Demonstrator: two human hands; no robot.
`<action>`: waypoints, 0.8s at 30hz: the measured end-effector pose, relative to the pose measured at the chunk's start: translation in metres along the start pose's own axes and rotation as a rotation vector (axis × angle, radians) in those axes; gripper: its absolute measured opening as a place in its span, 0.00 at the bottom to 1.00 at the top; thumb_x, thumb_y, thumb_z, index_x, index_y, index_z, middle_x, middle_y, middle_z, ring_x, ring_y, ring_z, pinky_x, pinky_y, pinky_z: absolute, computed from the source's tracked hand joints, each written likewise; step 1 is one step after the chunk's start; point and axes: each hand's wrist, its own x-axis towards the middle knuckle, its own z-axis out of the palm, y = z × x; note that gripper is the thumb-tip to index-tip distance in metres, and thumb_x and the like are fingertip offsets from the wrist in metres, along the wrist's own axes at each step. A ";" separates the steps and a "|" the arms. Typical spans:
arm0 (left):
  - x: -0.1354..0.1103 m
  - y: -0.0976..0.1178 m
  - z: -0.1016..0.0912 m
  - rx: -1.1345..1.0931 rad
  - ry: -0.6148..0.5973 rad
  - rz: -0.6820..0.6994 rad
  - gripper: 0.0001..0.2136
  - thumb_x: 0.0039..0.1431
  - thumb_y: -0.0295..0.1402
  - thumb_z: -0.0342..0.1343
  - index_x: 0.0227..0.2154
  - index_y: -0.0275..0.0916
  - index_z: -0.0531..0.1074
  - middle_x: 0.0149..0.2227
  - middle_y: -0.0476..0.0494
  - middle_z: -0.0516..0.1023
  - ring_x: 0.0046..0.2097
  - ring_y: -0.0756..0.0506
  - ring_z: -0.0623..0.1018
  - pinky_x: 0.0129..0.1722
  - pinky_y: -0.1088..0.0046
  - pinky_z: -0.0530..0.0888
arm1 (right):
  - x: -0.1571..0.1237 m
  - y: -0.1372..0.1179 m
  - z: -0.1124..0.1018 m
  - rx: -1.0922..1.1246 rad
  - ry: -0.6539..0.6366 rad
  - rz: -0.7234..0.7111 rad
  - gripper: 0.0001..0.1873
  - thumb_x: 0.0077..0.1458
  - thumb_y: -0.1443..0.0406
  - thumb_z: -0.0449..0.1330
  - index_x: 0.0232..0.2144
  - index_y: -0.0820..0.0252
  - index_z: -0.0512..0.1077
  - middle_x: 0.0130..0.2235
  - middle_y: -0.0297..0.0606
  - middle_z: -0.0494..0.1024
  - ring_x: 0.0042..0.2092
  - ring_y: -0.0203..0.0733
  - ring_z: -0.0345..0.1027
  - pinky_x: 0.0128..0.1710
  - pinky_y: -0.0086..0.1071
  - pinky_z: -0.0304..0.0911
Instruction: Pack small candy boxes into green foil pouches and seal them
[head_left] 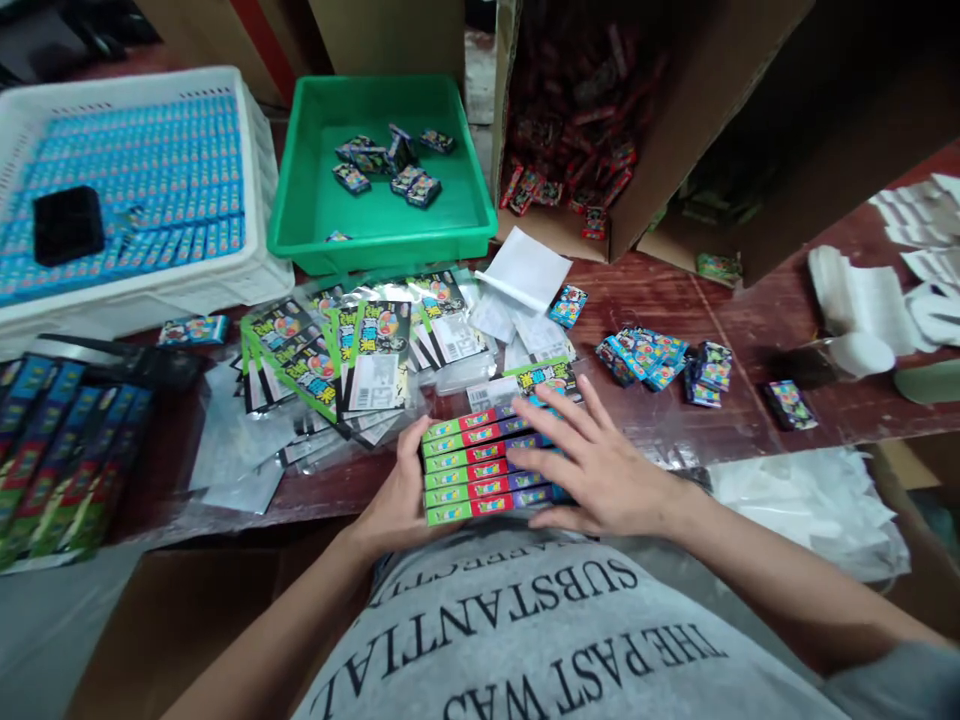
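Close to my body, at the table's front edge, is a block of small candy boxes [472,465], stacked in several rows, with green, red and purple faces. My left hand [401,500] grips the block's left end, thumb at its upper left corner. My right hand [592,460] lies across the right part with its fingers spread, touching the boxes and hiding most of the blue and purple ones. Just behind the block lies a printed plastic pouch [551,375]. More black and green pouches [375,350] overlap on the table to the left.
A white crate [266,190] of blue boxes, with a black phone [67,225] on them, stands back left. Beside it is a green tray [382,240] with loose packs. Cardboard cartons [697,110] stand behind. Loose blue boxes [645,355] lie right; bundled strips [67,450] lie left.
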 end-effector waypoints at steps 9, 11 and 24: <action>0.002 0.000 0.001 0.072 0.043 0.059 0.62 0.48 0.40 0.73 0.72 0.46 0.28 0.69 0.26 0.51 0.65 0.27 0.66 0.63 0.41 0.66 | -0.016 0.003 0.044 0.003 0.227 -0.076 0.19 0.65 0.59 0.61 0.57 0.53 0.70 0.67 0.39 0.68 0.72 0.49 0.52 0.72 0.63 0.37; 0.003 0.001 0.002 0.083 0.059 0.082 0.62 0.48 0.40 0.73 0.72 0.45 0.28 0.68 0.26 0.53 0.65 0.28 0.67 0.63 0.42 0.66 | -0.015 -0.001 0.046 0.000 0.233 -0.034 0.20 0.65 0.58 0.62 0.57 0.55 0.71 0.69 0.44 0.65 0.72 0.52 0.50 0.72 0.64 0.39; -0.006 0.003 0.009 0.158 0.118 0.116 0.68 0.42 0.47 0.74 0.72 0.44 0.26 0.69 0.24 0.52 0.68 0.25 0.63 0.66 0.41 0.63 | 0.016 -0.004 0.040 -0.076 0.175 0.012 0.61 0.51 0.41 0.64 0.74 0.64 0.42 0.70 0.60 0.58 0.69 0.73 0.54 0.64 0.69 0.54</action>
